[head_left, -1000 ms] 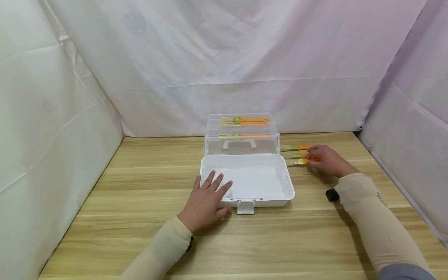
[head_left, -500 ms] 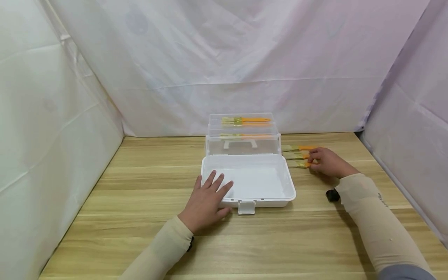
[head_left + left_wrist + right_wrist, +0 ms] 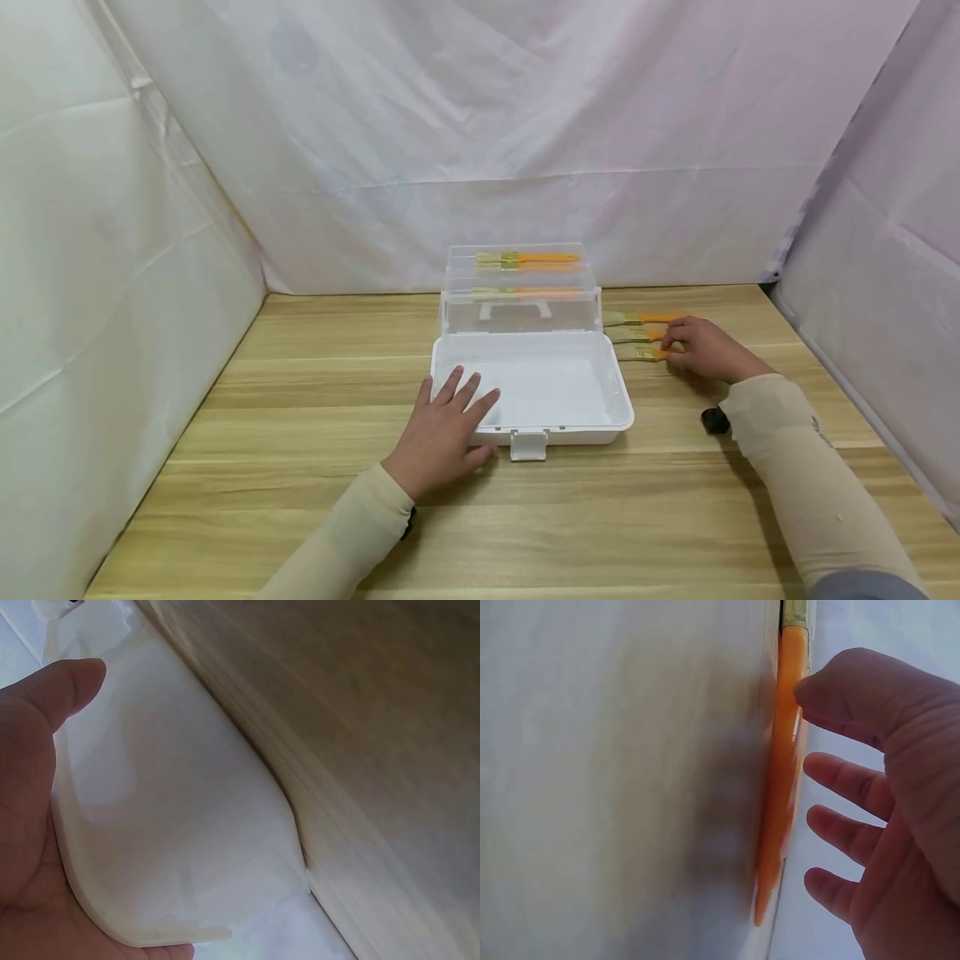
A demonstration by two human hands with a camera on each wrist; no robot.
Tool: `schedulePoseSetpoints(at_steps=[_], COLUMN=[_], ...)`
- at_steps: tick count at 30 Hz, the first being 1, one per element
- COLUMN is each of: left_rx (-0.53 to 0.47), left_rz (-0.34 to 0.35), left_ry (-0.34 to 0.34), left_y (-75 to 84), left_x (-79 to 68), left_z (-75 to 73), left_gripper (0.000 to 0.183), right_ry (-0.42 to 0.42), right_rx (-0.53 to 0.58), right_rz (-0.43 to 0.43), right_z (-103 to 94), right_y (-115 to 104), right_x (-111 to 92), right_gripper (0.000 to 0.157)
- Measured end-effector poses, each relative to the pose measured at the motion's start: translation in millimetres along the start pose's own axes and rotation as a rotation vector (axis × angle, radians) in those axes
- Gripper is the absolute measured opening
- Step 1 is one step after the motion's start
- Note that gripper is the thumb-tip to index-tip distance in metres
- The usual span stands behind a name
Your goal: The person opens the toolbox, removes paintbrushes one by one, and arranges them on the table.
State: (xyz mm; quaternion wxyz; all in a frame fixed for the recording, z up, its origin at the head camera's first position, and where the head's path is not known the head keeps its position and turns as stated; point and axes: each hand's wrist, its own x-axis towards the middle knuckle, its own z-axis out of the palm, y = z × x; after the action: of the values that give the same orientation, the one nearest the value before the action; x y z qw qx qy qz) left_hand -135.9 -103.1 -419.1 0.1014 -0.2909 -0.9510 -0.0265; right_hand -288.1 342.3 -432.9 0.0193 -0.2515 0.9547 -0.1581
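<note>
A white plastic box (image 3: 540, 392) stands open at mid-table, its transparent lid (image 3: 517, 312) tipped back. My left hand (image 3: 438, 437) rests over its front left corner, fingers spread and straight. In the left wrist view, the thumb (image 3: 79, 679) lies along the outer white wall (image 3: 180, 802). To the right of the box, three paintbrushes lie side by side, including the far paintbrush (image 3: 652, 317) and middle paintbrush (image 3: 637, 335). My right hand (image 3: 705, 348) pinches the orange handle of the near paintbrush (image 3: 645, 354). Its index finger is mostly hidden behind the thumb in the right wrist view.
More orange-handled paintbrushes (image 3: 547, 257) show at the raised lid, with reflections. The box's white latch (image 3: 528, 445) hangs down in front. White cloth (image 3: 517, 100) encloses the wooden table (image 3: 315, 392) at the back and sides.
The near paintbrush has shifted toward the front and slightly right, apart from the middle one. My right hand moved slightly right with it, then almost stopped. My left hand stays put.
</note>
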Motion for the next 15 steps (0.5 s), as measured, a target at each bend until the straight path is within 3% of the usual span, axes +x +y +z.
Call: schedulePoseSetpoints(at_steps=[5,10,15], left_rx=[-0.018,-0.022,-0.010], left_rz=[-0.006,-0.008,-0.004], left_ry=[-0.003,0.000,0.011], left_y=[0.7,0.2,-0.3], left_x=[-0.6,-0.5,0.4], left_z=[0.6,2.5,2.4], left_gripper=[0.066,0.067,0.067], right_ry=[0.050,0.092,0.202], right_rx=[-0.034,-0.019,-0.028], right_rz=[-0.024,-0.025,-0.132], right_z=[-11.8,-38.0,-59.7], right_y=[-11.0,-40.6,-70.6], right_x=[1.5,8.5,23.2], right_gripper=[0.012,0.015,0.014])
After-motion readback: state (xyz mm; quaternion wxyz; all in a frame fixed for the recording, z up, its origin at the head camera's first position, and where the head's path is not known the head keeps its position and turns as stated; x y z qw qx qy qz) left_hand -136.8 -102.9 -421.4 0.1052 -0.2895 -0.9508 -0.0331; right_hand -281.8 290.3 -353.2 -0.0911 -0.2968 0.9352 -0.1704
